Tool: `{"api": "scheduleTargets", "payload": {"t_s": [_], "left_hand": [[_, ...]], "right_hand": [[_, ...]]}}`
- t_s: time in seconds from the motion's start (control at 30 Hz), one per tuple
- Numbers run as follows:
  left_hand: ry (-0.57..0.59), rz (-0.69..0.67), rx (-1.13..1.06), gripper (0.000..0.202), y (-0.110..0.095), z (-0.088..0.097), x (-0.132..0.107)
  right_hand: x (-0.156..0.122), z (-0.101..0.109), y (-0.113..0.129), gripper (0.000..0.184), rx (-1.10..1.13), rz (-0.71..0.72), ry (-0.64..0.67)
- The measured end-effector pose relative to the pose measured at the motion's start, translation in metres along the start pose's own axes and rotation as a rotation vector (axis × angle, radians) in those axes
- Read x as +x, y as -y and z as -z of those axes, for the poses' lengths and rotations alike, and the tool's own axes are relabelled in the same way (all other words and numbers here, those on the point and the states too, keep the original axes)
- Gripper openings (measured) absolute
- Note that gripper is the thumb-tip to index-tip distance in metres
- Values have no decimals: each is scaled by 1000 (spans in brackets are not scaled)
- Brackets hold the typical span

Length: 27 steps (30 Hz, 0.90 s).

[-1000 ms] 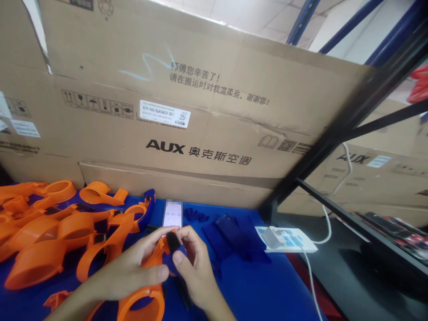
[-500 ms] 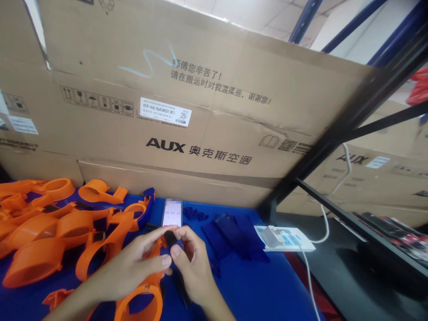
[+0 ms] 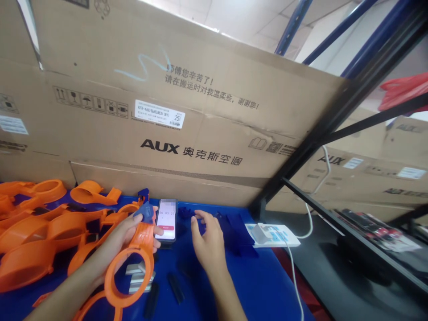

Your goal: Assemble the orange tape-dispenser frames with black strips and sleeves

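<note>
My left hand (image 3: 125, 236) is closed around the arm of an orange tape dispenser (image 3: 144, 235), its open ring hanging toward me. A dark blue plastic piece (image 3: 146, 213) sits at the dispenser's top end, under my left thumb. My right hand (image 3: 210, 243) is apart from it, over the blue tabletop, with fingers loosely bent and nothing visible in them. Close to its fingertips lie small dark blue parts (image 3: 186, 211). Between my hands, a phone (image 3: 167, 218) showing a timer stands at the back. Black strips (image 3: 175, 287) and light metal pieces (image 3: 136, 269) lie nearer me.
Many orange dispensers (image 3: 26, 267) are piled at the left. Flat dark blue pieces (image 3: 239, 234) lie on the right, beside a white power strip (image 3: 276, 235) with a cable. A large cardboard box (image 3: 200, 111) walls the back, and a black metal frame (image 3: 301, 156) slants along the right.
My right hand has let go of the dispenser and moved right toward the small blue parts. My left hand has shifted left with the dispenser, uncovering the phone, strips and metal pieces.
</note>
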<state>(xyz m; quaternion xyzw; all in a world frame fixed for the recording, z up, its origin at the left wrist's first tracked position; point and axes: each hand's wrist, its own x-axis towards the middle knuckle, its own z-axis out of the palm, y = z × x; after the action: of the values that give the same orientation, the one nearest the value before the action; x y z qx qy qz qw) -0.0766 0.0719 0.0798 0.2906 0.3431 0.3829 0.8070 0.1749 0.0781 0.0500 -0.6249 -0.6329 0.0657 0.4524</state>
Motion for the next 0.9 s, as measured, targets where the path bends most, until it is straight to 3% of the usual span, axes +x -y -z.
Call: {"api": "scheduleTargets", "payload": {"t_s": [0.13,0.3,0.43,0.6,0.73,0.9], "left_hand": [[-3,-43,-57,46,0,0,0],[38,-154,-151,32,0,2,9],[112,-244,-234,31,-1,8,14],[48,-266,-239,20,-1,15,20],[-40,-188,-201,22,0,13,19],[-79,-152,-253,23,2,3,13]], "right_hand": [[8,10,-23,27,-524,-154,194],[5,1,-37,17,-610,-202,297],[0,-11,-37,11,-572,-187,294],[1,-16,-32,6,-436,-141,236],[5,-13,-28,6,-253,-134,124],[10,-2,-26,18,45,-225,-64]]}}
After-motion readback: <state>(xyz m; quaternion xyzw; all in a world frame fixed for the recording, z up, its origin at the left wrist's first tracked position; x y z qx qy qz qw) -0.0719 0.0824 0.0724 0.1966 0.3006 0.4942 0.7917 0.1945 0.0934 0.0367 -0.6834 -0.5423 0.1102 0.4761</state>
